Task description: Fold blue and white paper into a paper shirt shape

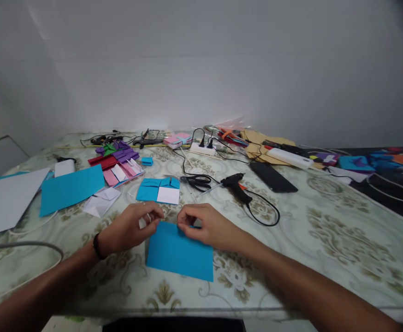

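Observation:
A blue sheet of paper (182,256) lies on the patterned tablecloth in front of me. My left hand (134,226) pinches its far left corner between thumb and fingers, a dark band round the wrist. Along the far edge, my right hand (206,223) has its thumb and curled fingers closed on the same sheet. Just beyond the hands is a folded blue paper piece (148,190) with a white panel (168,195). Black-handled scissors (198,182) lie behind it, and a black glue gun (236,186) rests to their right.
Blue paper (72,189), a white sheet (9,200) and folded white paper (101,201) lie left. Coloured folded papers (118,157) are behind. A power strip (202,149) with cables stands at the back; a black phone (273,177) lies right, near brown envelopes (274,157).

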`<state>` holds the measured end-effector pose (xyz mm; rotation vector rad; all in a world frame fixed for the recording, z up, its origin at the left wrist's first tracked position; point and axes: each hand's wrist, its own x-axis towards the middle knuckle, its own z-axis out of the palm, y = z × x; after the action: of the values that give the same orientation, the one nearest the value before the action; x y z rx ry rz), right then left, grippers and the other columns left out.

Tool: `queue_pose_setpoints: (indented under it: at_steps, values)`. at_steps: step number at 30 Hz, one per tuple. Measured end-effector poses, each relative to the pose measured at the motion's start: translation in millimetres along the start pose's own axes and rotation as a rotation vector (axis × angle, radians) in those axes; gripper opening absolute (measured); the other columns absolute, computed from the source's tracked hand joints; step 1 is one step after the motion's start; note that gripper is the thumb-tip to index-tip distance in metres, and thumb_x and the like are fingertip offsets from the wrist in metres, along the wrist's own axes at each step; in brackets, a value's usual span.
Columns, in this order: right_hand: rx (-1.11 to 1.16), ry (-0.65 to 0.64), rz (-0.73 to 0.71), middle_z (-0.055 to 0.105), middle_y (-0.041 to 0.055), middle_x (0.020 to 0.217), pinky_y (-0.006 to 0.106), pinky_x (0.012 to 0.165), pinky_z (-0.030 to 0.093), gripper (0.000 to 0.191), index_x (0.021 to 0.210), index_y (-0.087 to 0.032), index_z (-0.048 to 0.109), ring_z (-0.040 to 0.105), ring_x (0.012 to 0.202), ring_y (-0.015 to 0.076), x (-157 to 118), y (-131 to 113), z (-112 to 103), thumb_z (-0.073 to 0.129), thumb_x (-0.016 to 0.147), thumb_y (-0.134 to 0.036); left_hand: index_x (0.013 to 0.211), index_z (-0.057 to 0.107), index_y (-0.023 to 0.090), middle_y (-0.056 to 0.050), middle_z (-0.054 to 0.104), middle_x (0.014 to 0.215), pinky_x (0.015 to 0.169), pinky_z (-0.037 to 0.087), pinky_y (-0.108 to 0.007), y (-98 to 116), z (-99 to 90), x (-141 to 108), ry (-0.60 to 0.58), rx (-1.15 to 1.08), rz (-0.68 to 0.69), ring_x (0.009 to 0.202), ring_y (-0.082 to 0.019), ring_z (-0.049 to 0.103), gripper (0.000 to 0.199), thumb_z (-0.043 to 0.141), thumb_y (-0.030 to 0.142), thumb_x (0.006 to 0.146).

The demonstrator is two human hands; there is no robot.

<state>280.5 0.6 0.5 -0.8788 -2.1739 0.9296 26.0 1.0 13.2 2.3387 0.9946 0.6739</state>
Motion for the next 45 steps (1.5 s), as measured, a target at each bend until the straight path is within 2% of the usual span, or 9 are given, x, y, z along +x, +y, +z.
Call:
queue_pose_setpoints:
  at_steps: [3, 6, 13, 19, 25, 29, 36, 45]
  values:
    - [-0.007, 0.005, -0.014, 0.068, 0.0012, 0.077, 0.024, 0.067, 0.046, 0.007, 0.081, -0.018, 0.067, 0.060, 0.069, 0.0138, -2, -2, 0, 0.064, 0.087, -0.019, 0.102, 0.070, 0.021, 0.000, 0.076, 0.094, 0.074, 0.052, -0.025, 1, 1.9, -2, -0.026, -0.010, 0.031, 0.079, -0.014, 0.069, 0.009, 0.062, 0.023, 0.098]
    - [0.009, 0.003, -0.036, 0.069, 0.0010, 0.078, 0.023, 0.067, 0.047, 0.006, 0.082, -0.018, 0.067, 0.060, 0.069, 0.0135, -4, -5, 1, 0.064, 0.087, -0.018, 0.097, 0.071, 0.020, 0.000, 0.076, 0.090, 0.074, 0.051, -0.024, 4, 2.7, -3, -0.023, -0.024, 0.074, 0.078, -0.014, 0.069, 0.008, 0.064, 0.023, 0.099]
    - [-0.014, -0.028, -0.086, 0.067, 0.0000, 0.076, 0.023, 0.067, 0.046, 0.007, 0.082, -0.018, 0.067, 0.060, 0.068, 0.0130, -3, -2, 3, 0.064, 0.086, -0.014, 0.088, 0.068, 0.019, 0.001, 0.071, 0.079, 0.068, 0.046, -0.022, 4, 5.1, -2, -0.039, 0.002, 0.096, 0.071, -0.012, 0.064, 0.010, 0.063, 0.019, 0.097]
    - [-0.047, -0.035, -0.106, 0.068, 0.0009, 0.078, 0.024, 0.068, 0.046, 0.006, 0.084, -0.018, 0.067, 0.061, 0.070, 0.0138, -4, 0, 6, 0.064, 0.089, -0.016, 0.089, 0.068, 0.018, 0.000, 0.071, 0.082, 0.071, 0.047, -0.023, 5, 10.0, -4, -0.062, -0.008, 0.113, 0.073, -0.012, 0.064, 0.012, 0.059, 0.018, 0.098]
    - [-0.018, -0.066, -0.105, 0.065, -0.0012, 0.074, 0.023, 0.066, 0.044, 0.009, 0.080, -0.018, 0.065, 0.059, 0.067, 0.0131, -4, -3, 8, 0.063, 0.083, -0.011, 0.087, 0.066, 0.018, 0.000, 0.068, 0.080, 0.071, 0.045, -0.023, 6, 9.5, -6, -0.087, 0.001, 0.120, 0.074, -0.013, 0.062, 0.013, 0.058, 0.018, 0.097]
    - [-0.017, -0.060, -0.104, 0.065, -0.0010, 0.075, 0.023, 0.066, 0.045, 0.009, 0.080, -0.019, 0.064, 0.059, 0.069, 0.0135, -3, -4, 6, 0.062, 0.082, -0.011, 0.081, 0.062, 0.018, 0.001, 0.065, 0.075, 0.067, 0.044, -0.023, 8, 6.2, -5, -0.049, -0.035, 0.108, 0.070, -0.012, 0.059, 0.013, 0.057, 0.017, 0.092]
    - [-0.061, 0.027, -0.084, 0.066, -0.0003, 0.078, 0.025, 0.069, 0.046, 0.007, 0.080, -0.020, 0.064, 0.059, 0.071, 0.0142, -2, -4, -9, 0.062, 0.085, -0.014, 0.072, 0.057, 0.018, 0.002, 0.060, 0.069, 0.062, 0.041, -0.024, 11, -4.7, -2, 0.074, -0.068, -0.025, 0.065, -0.012, 0.051, 0.017, 0.056, 0.022, 0.089]
    - [-0.089, 0.087, -0.036, 0.068, 0.0002, 0.077, 0.024, 0.067, 0.046, 0.007, 0.080, -0.019, 0.065, 0.059, 0.068, 0.0136, 1, 0, -20, 0.061, 0.083, -0.015, 0.069, 0.052, 0.019, 0.003, 0.055, 0.065, 0.057, 0.036, -0.024, 5, -10.5, -2, 0.203, -0.109, -0.088, 0.061, -0.012, 0.048, 0.016, 0.054, 0.022, 0.085]
